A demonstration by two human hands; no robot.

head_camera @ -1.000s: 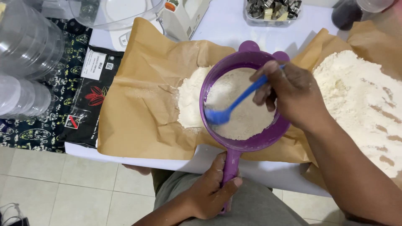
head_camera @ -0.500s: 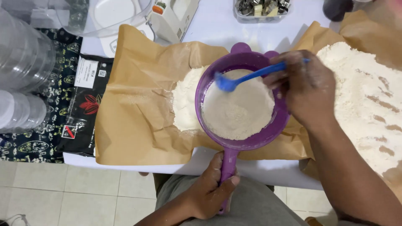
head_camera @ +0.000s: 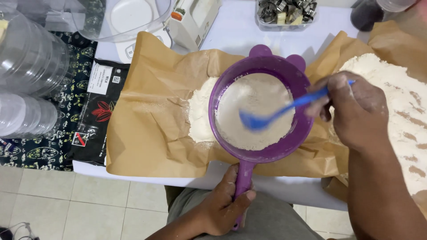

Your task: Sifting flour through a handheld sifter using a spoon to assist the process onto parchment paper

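Purple sieve (head_camera: 260,111), centre of frame, above brown paper (head_camera: 151,115) on white table (head_camera: 240,31); part-filled with flour.

Left hand (head_camera: 222,202), lower centre: grip closed round sieve handle. Right hand (head_camera: 356,111), right of centre: grip closed round blue spoon (head_camera: 271,116), bowl end now low in the flour toward lower left of the mesh, against upper left half a second ago; stirring stroke, pressing flour through. Sifted flour heap (head_camera: 198,115) on paper beneath and left of sieve. Second, larger flour spread (head_camera: 400,102) on paper at right edge. Clear tub of metal cutters (head_camera: 287,13), top centre. Stacked clear plastic containers (head_camera: 26,66), upper left, contents unclear. Black packet (head_camera: 95,111), left.
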